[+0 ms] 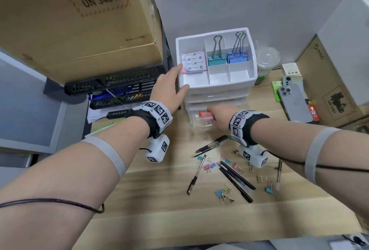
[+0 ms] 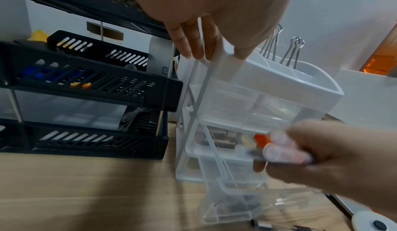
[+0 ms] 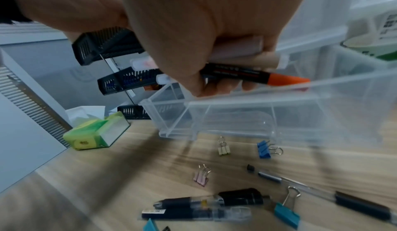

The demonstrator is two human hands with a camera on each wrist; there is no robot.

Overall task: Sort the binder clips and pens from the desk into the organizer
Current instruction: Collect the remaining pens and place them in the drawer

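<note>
A white organizer [image 1: 216, 85] with a compartment top and clear drawers stands at the back of the desk. My left hand [image 1: 169, 86] rests flat against its top left corner [image 2: 223, 68], fingers straight. My right hand [image 1: 219, 118] grips a bundle of markers [image 3: 253, 72], one black with an orange cap [image 2: 261, 138] and pale pink ones [image 1: 205, 118], over the pulled-out clear drawer [image 3: 236, 116]. Several pens [image 1: 236, 180] and small coloured binder clips [image 1: 209, 167] lie loose on the desk in front. Large teal and blue clips [image 1: 236, 57] stand in the top compartments.
A black mesh tray stack [image 1: 119, 88] and a big cardboard box [image 1: 79, 20] stand to the left. Two phones [image 1: 295, 100], a plastic cup [image 1: 266, 60] and boxes crowd the right. A green tissue pack [image 3: 96, 131] lies left of the drawer.
</note>
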